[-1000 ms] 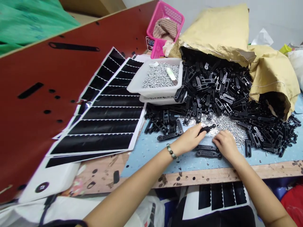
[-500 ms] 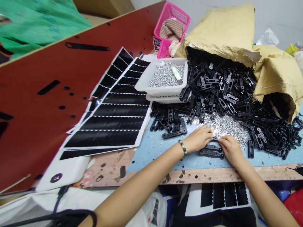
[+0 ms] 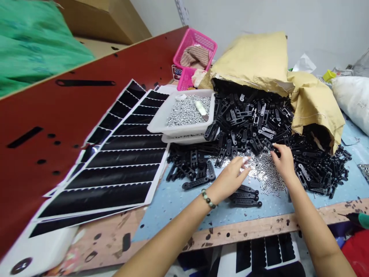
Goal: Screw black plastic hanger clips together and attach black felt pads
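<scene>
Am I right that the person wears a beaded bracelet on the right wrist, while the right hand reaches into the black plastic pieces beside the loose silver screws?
Not quite: the head view shows the beaded bracelet on the left wrist, not the right. The rest stands: the right hand reaches into the black plastic pieces beside the loose silver screws.

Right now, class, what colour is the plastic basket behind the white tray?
The basket is bright pink latticed plastic, best seen in the head view.
</scene>
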Available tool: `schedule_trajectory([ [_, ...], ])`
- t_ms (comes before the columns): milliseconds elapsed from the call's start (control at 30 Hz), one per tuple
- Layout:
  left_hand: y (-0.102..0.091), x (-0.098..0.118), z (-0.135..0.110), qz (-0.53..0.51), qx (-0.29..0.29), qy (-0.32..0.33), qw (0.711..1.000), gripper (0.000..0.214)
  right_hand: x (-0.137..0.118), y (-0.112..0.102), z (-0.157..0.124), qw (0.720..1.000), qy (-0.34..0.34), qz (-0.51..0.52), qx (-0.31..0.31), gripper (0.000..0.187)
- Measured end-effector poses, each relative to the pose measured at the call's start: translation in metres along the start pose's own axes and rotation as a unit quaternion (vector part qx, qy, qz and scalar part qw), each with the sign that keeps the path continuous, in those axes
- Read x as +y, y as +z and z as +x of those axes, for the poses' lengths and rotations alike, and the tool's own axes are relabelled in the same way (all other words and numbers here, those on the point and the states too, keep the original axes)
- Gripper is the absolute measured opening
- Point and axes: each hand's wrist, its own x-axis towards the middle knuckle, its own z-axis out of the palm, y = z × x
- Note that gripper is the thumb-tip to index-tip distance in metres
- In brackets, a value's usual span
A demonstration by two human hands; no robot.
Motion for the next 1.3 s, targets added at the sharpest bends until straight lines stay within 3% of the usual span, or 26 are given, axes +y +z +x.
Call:
schedule_trajectory([
  [67,0.002,0.006,0.010,0.011,0.010,0.010,1.000,0.046,-0.013,-0.011,-0.016,0.994,-0.083,0.067,-0.039,0.027],
  [133,0.007,0.009,0.018,0.026,-0.062,0.016,0.998,0.038,-0.020,-0.024,-0.027,0.974,-0.159,0.113,-0.119,0.033],
  [200,0.012,0.008,0.023,0.021,-0.134,-0.005,0.991,0.020,-0.011,-0.038,-0.024,0.968,-0.149,0.134,-0.149,0.037],
  [233,0.015,0.005,0.024,0.007,-0.144,-0.025,0.989,0.016,-0.001,-0.045,-0.018,0.978,-0.101,0.125,-0.135,0.038],
  [300,0.018,-0.001,0.024,-0.043,-0.109,-0.056,0.992,0.016,0.031,-0.055,0.006,0.996,0.079,0.031,-0.034,0.032],
  [333,0.018,-0.003,0.023,-0.075,-0.077,-0.065,0.992,0.017,0.048,-0.058,0.020,0.982,0.185,-0.045,-0.021,0.031],
  [367,0.018,-0.005,0.023,-0.107,-0.046,-0.069,0.991,0.019,0.064,-0.058,0.034,0.955,0.271,-0.106,-0.053,0.029],
  [500,0.015,-0.001,0.023,-0.211,0.044,-0.107,0.970,0.022,0.104,-0.046,0.074,0.924,0.345,-0.138,-0.086,0.035],
  [600,0.011,0.005,0.024,-0.375,0.075,-0.190,0.904,0.022,0.108,-0.044,0.079,0.930,0.339,-0.117,-0.082,0.032],
  [733,0.016,0.011,0.028,-0.605,0.095,-0.264,0.745,0.028,0.090,-0.050,0.059,0.945,0.315,-0.079,-0.046,0.035],
  [800,0.025,0.016,0.031,-0.645,0.115,-0.276,0.703,0.026,0.064,-0.044,0.041,0.957,0.289,-0.012,0.000,0.044],
  [833,0.030,0.020,0.031,-0.649,0.118,-0.277,0.699,0.025,0.046,-0.038,0.032,0.961,0.259,0.085,0.043,0.048],
  [867,0.036,0.025,0.032,-0.644,0.111,-0.273,0.706,0.026,0.027,-0.029,0.023,0.951,0.225,0.202,0.066,0.048],
  [933,0.047,0.036,0.029,-0.609,0.076,-0.252,0.748,0.027,-0.013,-0.012,0.008,0.906,0.181,0.377,0.061,0.043],
  [1000,0.052,0.044,0.023,-0.556,0.017,-0.218,0.802,0.027,-0.043,0.002,0.000,0.857,0.173,0.478,0.084,0.035],
  [1067,0.050,0.048,0.013,-0.525,-0.048,-0.193,0.828,0.029,-0.060,0.006,-0.004,0.825,0.175,0.529,0.088,0.028],
  [1133,0.043,0.047,0.004,-0.532,-0.088,-0.181,0.823,0.030,-0.065,0.004,-0.008,0.817,0.183,0.542,0.076,0.025],
  [1200,0.035,0.042,-0.003,-0.531,-0.085,-0.177,0.824,0.027,-0.064,-0.003,-0.015,0.825,0.197,0.524,0.069,0.026],
  [1300,0.026,0.035,-0.007,-0.438,-0.038,-0.179,0.880,0.018,-0.062,-0.013,-0.028,0.849,0.194,0.490,0.037,0.027],
])
